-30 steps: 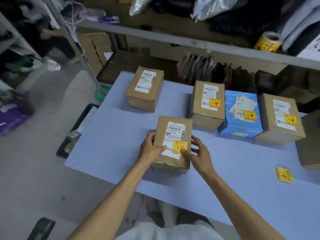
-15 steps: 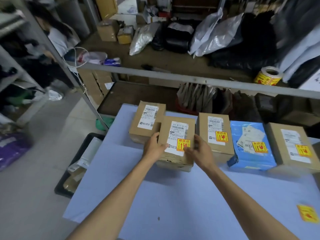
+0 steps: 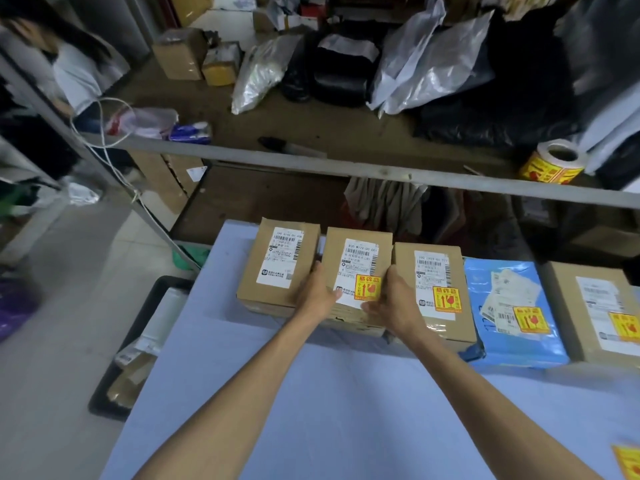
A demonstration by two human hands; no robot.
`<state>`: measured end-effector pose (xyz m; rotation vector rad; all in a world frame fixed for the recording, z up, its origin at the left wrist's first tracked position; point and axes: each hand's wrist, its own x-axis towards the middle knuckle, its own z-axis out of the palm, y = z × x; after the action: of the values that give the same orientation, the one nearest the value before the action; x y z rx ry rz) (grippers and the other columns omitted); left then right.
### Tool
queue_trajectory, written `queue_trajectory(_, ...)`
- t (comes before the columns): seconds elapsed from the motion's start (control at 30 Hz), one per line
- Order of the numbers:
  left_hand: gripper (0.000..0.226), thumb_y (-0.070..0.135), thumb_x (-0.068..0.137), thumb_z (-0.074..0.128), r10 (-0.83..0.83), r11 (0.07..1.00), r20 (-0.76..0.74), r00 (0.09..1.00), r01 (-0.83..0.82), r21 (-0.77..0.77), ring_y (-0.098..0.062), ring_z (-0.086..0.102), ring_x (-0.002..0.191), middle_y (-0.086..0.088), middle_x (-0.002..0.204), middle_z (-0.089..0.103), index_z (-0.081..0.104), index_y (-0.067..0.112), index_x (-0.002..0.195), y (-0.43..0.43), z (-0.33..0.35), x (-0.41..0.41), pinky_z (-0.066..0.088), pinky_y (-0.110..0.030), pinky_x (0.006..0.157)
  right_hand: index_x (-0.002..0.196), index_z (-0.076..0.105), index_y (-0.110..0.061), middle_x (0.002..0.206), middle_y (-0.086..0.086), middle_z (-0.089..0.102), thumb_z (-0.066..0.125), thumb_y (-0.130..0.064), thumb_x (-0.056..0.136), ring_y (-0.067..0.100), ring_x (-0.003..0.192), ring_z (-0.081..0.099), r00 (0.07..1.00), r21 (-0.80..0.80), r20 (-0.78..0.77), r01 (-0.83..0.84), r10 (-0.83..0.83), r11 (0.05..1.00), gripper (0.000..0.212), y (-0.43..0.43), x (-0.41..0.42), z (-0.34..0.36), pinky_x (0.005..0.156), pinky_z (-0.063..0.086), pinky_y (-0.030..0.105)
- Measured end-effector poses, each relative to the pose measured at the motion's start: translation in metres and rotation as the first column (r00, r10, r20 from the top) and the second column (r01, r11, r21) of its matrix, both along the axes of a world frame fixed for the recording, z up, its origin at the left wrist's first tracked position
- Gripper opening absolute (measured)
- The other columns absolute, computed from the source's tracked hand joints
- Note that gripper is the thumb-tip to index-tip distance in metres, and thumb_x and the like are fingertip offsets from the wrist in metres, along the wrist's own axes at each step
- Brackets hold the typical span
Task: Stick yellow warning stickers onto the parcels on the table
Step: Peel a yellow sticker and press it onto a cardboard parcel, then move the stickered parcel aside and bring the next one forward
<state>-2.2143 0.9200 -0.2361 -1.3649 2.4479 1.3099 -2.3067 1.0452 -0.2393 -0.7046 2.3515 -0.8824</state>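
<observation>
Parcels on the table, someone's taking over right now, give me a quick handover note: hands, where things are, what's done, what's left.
Left hand and right hand grip the two sides of the second brown parcel, set in the back row.

Row, left to right: leftmost brown parcel, the held one, third brown parcel, blue parcel, far-right brown parcel.

Done: four parcels carry a yellow sticker, including the held one's sticker.

Left: the leftmost parcel shows only its white label. A loose sticker lies at the table's right edge; the sticker roll is on the shelf behind.

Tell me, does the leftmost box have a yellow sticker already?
No, the leftmost box carries only a white label.
</observation>
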Motion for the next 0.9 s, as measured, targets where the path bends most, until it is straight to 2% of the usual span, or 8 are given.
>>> queue_trajectory(0.1, 0.065, 0.018, 0.09, 0.065, -0.015, 1.0, 0.039, 0.999, 0.015, -0.011, -0.025, 0.053, 0.124, -0.005, 0.136, 0.055, 0.03, 0.011, 0.145, -0.001, -0.008, -0.004, 0.045, -0.035, 0.095, 0.122, 0.035, -0.001, 0.118, 0.008, 0.055, 0.072, -0.006, 0.079, 0.016, 0.092, 0.051, 0.998, 0.087, -0.043, -0.037, 0.041, 0.995, 0.057, -0.007, 0.0, -0.005, 0.07, 0.042, 0.013)
queue_trajectory(0.2, 0.068, 0.018, 0.09, 0.064, -0.014, 1.0, 0.03, 0.999, 0.014, -0.01, -0.024, 0.052, 0.124, -0.005, 0.137, 0.054, 0.027, 0.011, 0.147, -0.002, -0.011, -0.006, 0.044, -0.035, 0.097, 0.117, 0.035, -0.002, 0.121, 0.013, 0.051, 0.066, -0.003, 0.081, 0.027, 0.102, 0.054, 0.994, 0.129, -0.091, -0.055, 0.067, 0.99, 0.048, -0.01, 0.0, -0.007, 0.075, 0.039, 0.024)
queue_trajectory(0.3, 0.071, 0.02, 0.088, 0.066, -0.014, 1.0, 0.02, 1.0, 0.014, 0.001, -0.025, 0.05, 0.126, -0.005, 0.138, 0.053, 0.027, 0.011, 0.147, -0.003, -0.012, -0.006, 0.044, -0.037, 0.101, 0.118, 0.037, -0.002, 0.125, 0.014, 0.046, 0.063, 0.0, 0.081, 0.031, 0.108, 0.053, 0.988, 0.161, -0.131, -0.066, 0.087, 0.985, 0.045, -0.012, 0.003, -0.007, 0.082, 0.045, 0.032)
queue_trajectory(0.47, 0.058, 0.019, 0.086, 0.069, -0.073, 0.995, -0.033, 0.997, 0.07, -0.077, -0.024, 0.049, 0.124, -0.004, 0.134, 0.055, 0.043, 0.014, 0.138, -0.009, -0.007, -0.004, 0.042, -0.036, 0.1, 0.121, 0.048, -0.003, 0.127, 0.01, 0.045, 0.061, 0.004, 0.08, 0.029, 0.114, 0.051, 0.974, 0.183, -0.209, -0.051, 0.089, 0.982, 0.044, -0.013, 0.007, -0.003, 0.097, 0.043, 0.033)
queue_trajectory(0.63, 0.043, 0.011, 0.09, 0.06, -0.077, 0.979, -0.153, 0.985, 0.046, -0.199, -0.023, 0.048, 0.124, -0.005, 0.134, 0.051, 0.052, 0.013, 0.132, -0.043, 0.01, 0.007, 0.039, -0.033, 0.101, 0.138, 0.043, -0.003, 0.152, 0.015, 0.03, 0.055, -0.003, 0.089, 0.031, 0.141, 0.027, 0.926, 0.212, -0.334, -0.108, 0.176, 0.971, 0.051, -0.034, 0.019, 0.017, 0.112, 0.03, 0.038)
queue_trajectory(0.73, 0.045, 0.011, 0.09, 0.06, -0.048, 0.962, -0.141, 0.989, 0.008, -0.273, -0.025, 0.042, 0.13, -0.005, 0.141, 0.045, 0.05, 0.014, 0.134, -0.078, 0.008, 0.021, 0.039, -0.035, 0.105, 0.141, 0.041, -0.006, 0.155, 0.012, 0.027, 0.053, -0.006, 0.091, 0.03, 0.139, 0.032, 0.909, 0.191, -0.306, -0.231, 0.281, 0.954, 0.051, -0.061, 0.029, 0.028, 0.111, 0.032, 0.036)
queue_trajectory(0.8, 0.056, 0.021, 0.087, 0.066, -0.068, 0.939, -0.039, 0.997, 0.051, -0.341, -0.027, 0.037, 0.133, -0.006, 0.145, 0.04, 0.044, 0.017, 0.139, -0.101, 0.0, 0.03, 0.036, -0.039, 0.107, 0.138, 0.043, -0.005, 0.149, 0.012, 0.034, 0.054, -0.009, 0.09, 0.032, 0.132, 0.041, 0.907, 0.166, -0.271, -0.285, 0.322, 0.944, 0.05, -0.082, 0.036, 0.027, 0.106, 0.037, 0.034)
queue_trajectory(0.9, 0.075, 0.035, 0.079, 0.074, -0.039, 0.966, 0.029, 0.999, 0.045, -0.253, -0.031, 0.033, 0.133, -0.008, 0.144, 0.036, 0.034, 0.022, 0.142, -0.12, -0.015, 0.043, 0.036, -0.043, 0.103, 0.136, 0.041, -0.002, 0.141, 0.014, 0.039, 0.057, -0.009, 0.089, 0.033, 0.123, 0.048, 0.941, 0.114, -0.177, -0.272, 0.289, 0.955, 0.05, -0.107, 0.047, 0.018, 0.1, 0.04, 0.032)
